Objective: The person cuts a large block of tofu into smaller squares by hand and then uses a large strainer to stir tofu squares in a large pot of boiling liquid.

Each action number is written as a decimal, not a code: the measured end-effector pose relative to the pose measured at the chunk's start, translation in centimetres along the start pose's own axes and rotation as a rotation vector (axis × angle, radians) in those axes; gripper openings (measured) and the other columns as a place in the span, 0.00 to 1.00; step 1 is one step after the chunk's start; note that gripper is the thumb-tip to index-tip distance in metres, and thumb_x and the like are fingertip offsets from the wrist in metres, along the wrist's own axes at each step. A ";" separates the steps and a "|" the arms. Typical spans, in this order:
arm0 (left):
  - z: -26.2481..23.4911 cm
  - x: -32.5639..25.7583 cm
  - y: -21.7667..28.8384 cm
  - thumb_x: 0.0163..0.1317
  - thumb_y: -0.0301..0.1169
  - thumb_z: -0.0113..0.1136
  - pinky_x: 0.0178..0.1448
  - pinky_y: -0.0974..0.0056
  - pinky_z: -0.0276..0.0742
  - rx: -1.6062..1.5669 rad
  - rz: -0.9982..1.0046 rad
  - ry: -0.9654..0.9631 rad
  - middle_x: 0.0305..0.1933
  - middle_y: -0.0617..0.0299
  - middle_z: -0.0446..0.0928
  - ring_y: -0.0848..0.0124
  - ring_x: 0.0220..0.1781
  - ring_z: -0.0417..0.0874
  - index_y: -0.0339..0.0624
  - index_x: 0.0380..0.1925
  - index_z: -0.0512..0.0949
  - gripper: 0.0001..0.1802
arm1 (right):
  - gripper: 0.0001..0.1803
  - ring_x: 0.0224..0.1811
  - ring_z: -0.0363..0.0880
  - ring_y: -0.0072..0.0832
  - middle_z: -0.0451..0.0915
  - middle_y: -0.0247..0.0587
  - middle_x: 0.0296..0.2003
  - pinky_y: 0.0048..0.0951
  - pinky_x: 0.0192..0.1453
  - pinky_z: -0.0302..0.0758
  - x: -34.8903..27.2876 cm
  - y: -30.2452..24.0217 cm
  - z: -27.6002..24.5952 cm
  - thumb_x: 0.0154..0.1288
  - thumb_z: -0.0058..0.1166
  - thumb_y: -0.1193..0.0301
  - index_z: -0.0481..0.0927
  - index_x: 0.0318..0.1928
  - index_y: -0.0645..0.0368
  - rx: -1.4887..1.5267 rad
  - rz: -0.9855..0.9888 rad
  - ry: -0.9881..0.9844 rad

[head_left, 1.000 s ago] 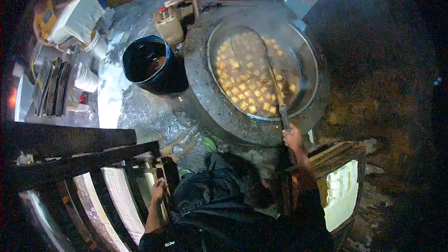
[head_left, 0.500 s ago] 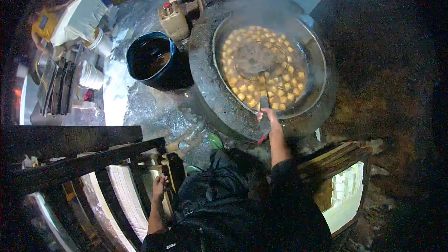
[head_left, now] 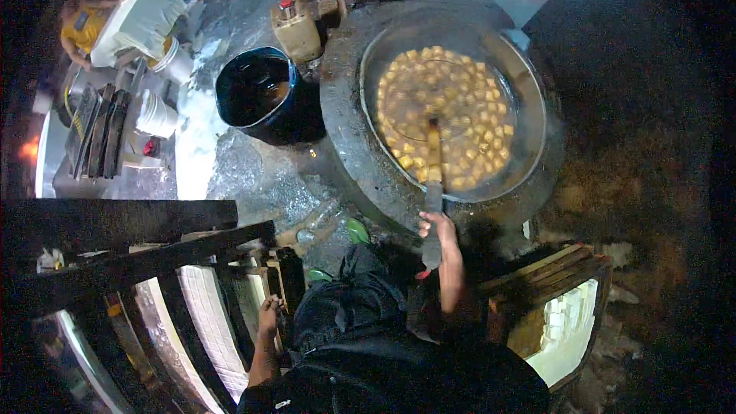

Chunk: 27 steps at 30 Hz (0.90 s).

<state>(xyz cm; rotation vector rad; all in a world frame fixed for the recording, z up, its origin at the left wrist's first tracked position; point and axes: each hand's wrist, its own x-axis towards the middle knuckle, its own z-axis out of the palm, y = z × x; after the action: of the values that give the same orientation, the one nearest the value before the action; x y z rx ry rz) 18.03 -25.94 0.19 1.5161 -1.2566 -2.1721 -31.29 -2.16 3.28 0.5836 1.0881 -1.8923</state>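
My right hand is wrapped round the dark handle of a long-handled skimmer. Its round head lies in the brownish liquid of a large pan and shows only faintly there. Many golden tofu-like cubes float around it. The wide metal pan is set in a round, dark stove surround, and steam hangs over its far side. Low on the left, beside my leg and the wooden frames, my left hand hangs with fingers curled and nothing visible in them.
Left of the stove stands a dark bucket, with a beige jerrycan behind it. Slatted racks with white slabs fill the lower left. A wooden box holding white blocks stands lower right. A person in yellow is far left.
My right hand has drawn the skimmer toward me; its head sits lower in the liquid and is less visible. My left hand has shifted slightly. The view has also moved a little.
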 end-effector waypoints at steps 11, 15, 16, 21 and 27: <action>0.6 2.5 5.7 0.67 0.39 0.50 0.32 0.70 0.71 0.212 -0.061 0.088 0.41 0.68 0.76 0.80 0.36 0.76 0.45 0.52 0.69 0.17 | 0.06 0.14 0.64 0.27 0.66 0.35 0.14 0.29 0.18 0.67 12.8 -3.0 2.7 0.57 0.43 0.72 0.70 0.27 0.62 -0.041 0.029 0.018; 2.3 1.7 7.1 0.67 0.38 0.50 0.32 0.70 0.71 0.234 -0.085 0.195 0.40 0.68 0.76 0.80 0.36 0.76 0.44 0.52 0.69 0.16 | 0.05 0.13 0.65 0.29 0.67 0.37 0.15 0.33 0.18 0.67 15.3 -7.2 1.0 0.56 0.44 0.72 0.70 0.25 0.60 -0.148 -0.096 0.086; 2.7 1.8 7.3 0.67 0.38 0.50 0.32 0.70 0.71 0.250 -0.081 0.202 0.40 0.68 0.76 0.80 0.36 0.76 0.44 0.52 0.69 0.16 | 0.06 0.14 0.65 0.29 0.67 0.37 0.15 0.33 0.19 0.67 15.6 -7.6 0.2 0.56 0.43 0.72 0.69 0.25 0.59 -0.153 -0.170 0.070; -1.6 -1.9 -1.0 0.67 0.40 0.49 0.37 0.61 0.77 0.077 -0.117 0.218 0.44 0.60 0.78 0.67 0.41 0.78 0.48 0.45 0.74 0.13 | 0.07 0.16 0.66 0.31 0.66 0.38 0.15 0.33 0.22 0.68 10.6 -5.5 2.6 0.60 0.40 0.72 0.68 0.27 0.60 -0.367 -0.263 0.039; -2.9 -3.3 -4.9 0.63 0.43 0.57 0.35 0.70 0.73 0.149 -0.106 0.121 0.35 0.64 0.76 0.74 0.33 0.78 0.40 0.43 0.73 0.18 | 0.09 0.18 0.65 0.29 0.66 0.37 0.17 0.34 0.25 0.66 8.5 -4.4 4.5 0.62 0.44 0.70 0.70 0.33 0.64 -0.147 -0.089 -0.062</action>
<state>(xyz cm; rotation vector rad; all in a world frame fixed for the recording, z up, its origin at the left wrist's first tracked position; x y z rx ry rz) 23.32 -22.48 -1.56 1.7821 -1.3528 -2.0531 -39.39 -8.67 1.40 0.3967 1.2185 -1.8739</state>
